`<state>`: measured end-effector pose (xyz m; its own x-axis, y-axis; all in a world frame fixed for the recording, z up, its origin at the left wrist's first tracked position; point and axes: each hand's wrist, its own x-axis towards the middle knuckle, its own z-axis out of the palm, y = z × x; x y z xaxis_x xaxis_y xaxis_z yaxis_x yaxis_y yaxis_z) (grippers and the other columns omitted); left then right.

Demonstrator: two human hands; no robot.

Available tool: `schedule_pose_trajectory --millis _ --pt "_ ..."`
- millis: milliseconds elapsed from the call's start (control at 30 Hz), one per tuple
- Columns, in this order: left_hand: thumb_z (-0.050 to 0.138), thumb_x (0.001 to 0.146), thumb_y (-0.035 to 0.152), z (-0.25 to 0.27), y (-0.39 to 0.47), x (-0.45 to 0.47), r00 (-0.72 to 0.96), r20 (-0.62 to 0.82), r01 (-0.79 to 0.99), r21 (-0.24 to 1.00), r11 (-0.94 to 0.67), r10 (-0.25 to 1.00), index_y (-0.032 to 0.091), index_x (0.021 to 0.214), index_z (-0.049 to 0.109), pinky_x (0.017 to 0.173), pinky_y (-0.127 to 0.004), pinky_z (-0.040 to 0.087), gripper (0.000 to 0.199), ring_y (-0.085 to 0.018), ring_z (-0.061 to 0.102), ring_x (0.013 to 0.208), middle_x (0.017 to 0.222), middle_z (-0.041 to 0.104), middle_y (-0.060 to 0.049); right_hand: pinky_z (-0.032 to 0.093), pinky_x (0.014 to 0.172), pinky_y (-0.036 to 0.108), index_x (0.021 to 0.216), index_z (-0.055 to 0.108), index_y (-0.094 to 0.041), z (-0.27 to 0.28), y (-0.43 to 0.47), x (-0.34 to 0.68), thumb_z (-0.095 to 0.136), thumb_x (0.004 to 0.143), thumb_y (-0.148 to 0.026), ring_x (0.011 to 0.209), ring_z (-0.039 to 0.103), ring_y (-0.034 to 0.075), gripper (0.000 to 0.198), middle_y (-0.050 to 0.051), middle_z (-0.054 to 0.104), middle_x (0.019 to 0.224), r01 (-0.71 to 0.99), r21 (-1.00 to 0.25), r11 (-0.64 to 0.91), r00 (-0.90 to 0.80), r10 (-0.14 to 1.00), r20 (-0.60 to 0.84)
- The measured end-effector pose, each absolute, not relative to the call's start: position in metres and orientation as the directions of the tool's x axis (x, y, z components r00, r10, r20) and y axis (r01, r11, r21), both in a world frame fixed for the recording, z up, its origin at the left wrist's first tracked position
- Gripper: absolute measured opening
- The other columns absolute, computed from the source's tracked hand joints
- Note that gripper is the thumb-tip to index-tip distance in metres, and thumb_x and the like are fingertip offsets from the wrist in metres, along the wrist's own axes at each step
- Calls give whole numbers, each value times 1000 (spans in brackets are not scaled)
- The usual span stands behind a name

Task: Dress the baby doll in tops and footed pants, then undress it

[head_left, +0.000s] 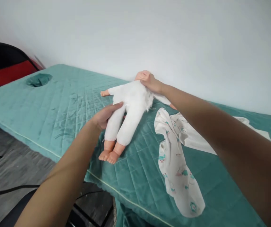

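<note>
A baby doll [133,94] with a white cloth body and bare plastic feet lies stretched out on the green quilted cover. Its feet point towards me. My left hand [107,115] grips the doll at the hip and upper thigh, with the thumb on top. Up at the neck, my right hand [151,83] is closed on the doll, hiding part of its head. A white printed baby garment [173,164] is spread beside the doll, under my right forearm, with one long part towards the front edge.
The quilted cover [78,94] drapes a padded bed with a round hole [39,80] at its left end. A white wall [135,37] runs along the back. On the left stands a black and red chair [5,64]; dark cables lie below.
</note>
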<state>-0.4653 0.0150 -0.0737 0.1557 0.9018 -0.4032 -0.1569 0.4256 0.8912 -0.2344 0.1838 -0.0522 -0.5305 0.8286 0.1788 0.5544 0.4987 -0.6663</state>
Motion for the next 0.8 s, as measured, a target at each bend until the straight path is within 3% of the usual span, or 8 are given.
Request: schedule_pose_trajectory --millis 200,333,400,433,500,567,667,800 --pt "73 77 57 -93 17 -473 -7 -371 79 925 371 928 15 115 66 79 -48 60 57 -34 73 92 102 75 -17 40 114 54 149 38 -18 -78 178 -196 49 79 -86 133 52 36 99 14 58 144 669 -683 292 -349 935 57" --pt "74 77 45 -77 -8 -447 -354 123 545 833 98 927 17 120 63 110 -53 44 52 -38 56 128 132 64 -17 53 94 50 115 64 -17 -80 151 -123 33 84 -87 100 68 35 83 19 72 109 857 -497 135 -256 949 -185" --pt "69 81 39 -67 -33 -416 -269 352 597 792 -132 897 19 120 64 115 -48 39 44 -32 51 134 136 62 -13 54 84 47 88 68 -19 -80 130 -83 28 88 -84 81 68 30 76 14 72 84 909 -396 129 -260 919 -297" --pt "63 86 40 -65 -47 -396 -183 357 542 814 -209 916 21 120 64 112 -44 42 39 -29 56 127 131 65 -10 54 82 47 82 67 -20 -81 118 -64 37 86 -84 78 67 29 70 12 71 80 925 -357 126 -240 925 -294" --pt "59 89 49 -70 -72 -354 48 172 437 882 -176 984 22 113 67 101 -41 49 37 -26 67 105 110 72 -8 53 77 46 80 66 -22 -80 91 -32 49 81 -82 77 65 29 63 12 72 84 967 -214 135 -187 951 -245" --pt "71 78 57 -86 -88 -313 158 -44 487 873 -39 986 20 117 66 95 -43 50 54 -31 69 102 104 74 -12 51 73 43 80 67 -21 -76 64 -9 60 78 -73 77 65 29 52 12 73 89 979 -141 145 -179 946 -269" --pt "82 70 39 -108 -100 -266 128 -50 438 899 -11 990 16 133 56 103 -44 47 72 -33 62 122 132 64 -19 49 74 39 85 69 -20 -60 28 8 66 78 -54 80 66 28 34 11 74 93 968 -149 201 -233 940 -249" --pt "70 69 9 -100 -119 -234 457 35 90 992 -85 889 19 117 66 106 -38 48 49 -25 64 120 131 68 -9 47 85 36 109 69 -22 -30 -12 12 51 90 -44 99 66 28 35 9 74 111 944 -223 245 -265 962 -62"
